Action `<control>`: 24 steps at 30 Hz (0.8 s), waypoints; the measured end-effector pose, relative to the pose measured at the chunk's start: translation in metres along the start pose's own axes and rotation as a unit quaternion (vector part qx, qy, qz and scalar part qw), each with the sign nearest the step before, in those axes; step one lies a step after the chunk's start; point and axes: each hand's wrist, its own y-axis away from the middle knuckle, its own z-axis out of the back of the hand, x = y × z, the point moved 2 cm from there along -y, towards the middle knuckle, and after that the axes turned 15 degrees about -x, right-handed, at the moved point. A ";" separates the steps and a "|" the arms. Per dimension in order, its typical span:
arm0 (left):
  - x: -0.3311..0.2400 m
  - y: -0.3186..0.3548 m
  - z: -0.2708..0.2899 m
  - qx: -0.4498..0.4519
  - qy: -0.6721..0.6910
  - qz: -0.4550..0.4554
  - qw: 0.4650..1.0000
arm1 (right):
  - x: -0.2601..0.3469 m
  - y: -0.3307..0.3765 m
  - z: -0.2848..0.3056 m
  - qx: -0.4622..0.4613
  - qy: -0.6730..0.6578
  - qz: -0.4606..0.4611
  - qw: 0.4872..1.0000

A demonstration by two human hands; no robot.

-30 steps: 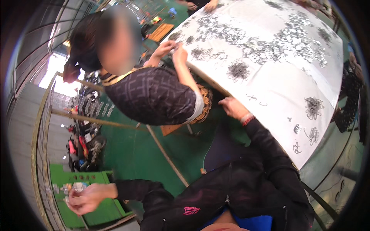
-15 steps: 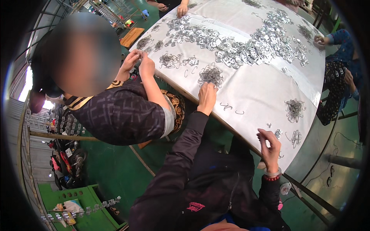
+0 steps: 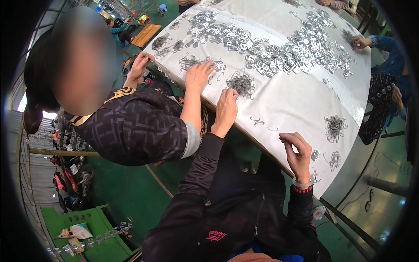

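Observation:
My left hand [image 3: 226, 108] is at the near edge of a tangled pile of wire hooks [image 3: 240, 84], its fingers pinched together; what they hold is too small to make out. Farther right, my right hand [image 3: 298, 155] hovers by the table's near edge, thumb and fingertips close together. Whatever is between them cannot be made out. Between my hands lie a few loose wire hooks [image 3: 272, 129]. Just right of my right hand are small metal buckles [image 3: 315, 154] and a little heap of hooks [image 3: 335, 160].
A long spread of flat metal buckles [image 3: 283, 54] covers the white table [image 3: 283, 96] farther back. Another hook pile [image 3: 335, 128] lies at right. A co-worker's hand [image 3: 199, 75] is over hooks at my left; another person's hand [image 3: 362, 42] is at the far right.
My left hand has drawn back from the hook pile toward me. My right hand has moved left, and a small piece beside it no longer shows. The left co-worker's hand has reached onto hooks.

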 end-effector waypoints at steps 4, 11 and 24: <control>-0.014 0.009 0.006 0.005 0.096 0.037 0.995 | -0.023 -0.016 -0.009 0.000 0.051 -0.125 0.991; -0.055 0.065 0.048 0.084 0.232 0.166 0.955 | -0.122 -0.119 -0.051 0.021 0.276 -0.029 0.961; -0.050 0.075 0.079 0.045 0.264 0.235 0.934 | -0.170 -0.164 -0.096 0.016 0.184 0.133 0.974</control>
